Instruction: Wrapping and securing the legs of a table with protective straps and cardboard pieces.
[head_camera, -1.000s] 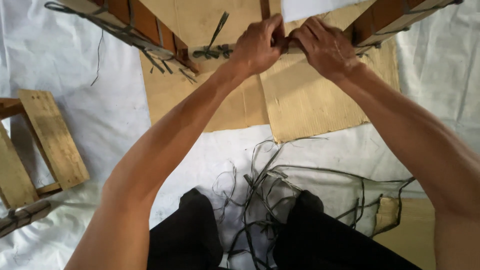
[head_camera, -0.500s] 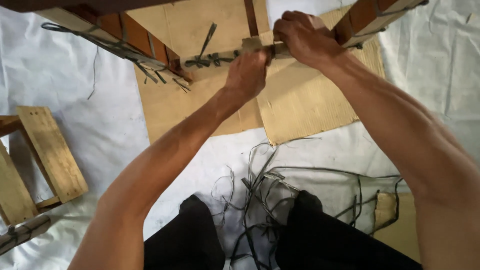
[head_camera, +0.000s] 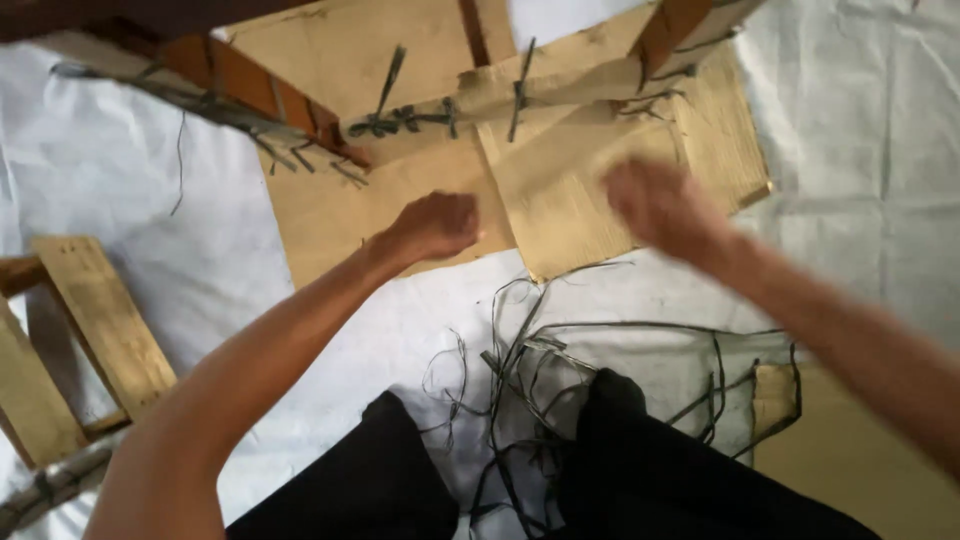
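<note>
Fingers of left hand (head_camera: 435, 225) curl into a loose fist, holding nothing visible, hovering over cardboard sheet (head_camera: 350, 215). Right hand (head_camera: 655, 205) is blurred, so whether its fingers are apart or together cannot be told; nothing seen in it. Both hands sit just below wooden frame (head_camera: 560, 85), apart from it. Frame's pale crossbar is lashed with dark strips (head_camera: 400, 120), knotted, ends sticking out. Loose dark strands (head_camera: 520, 360) lie tangled on white sheet (head_camera: 200, 250) near person's knees. Small wooden stool (head_camera: 90, 320) at left.
</note>
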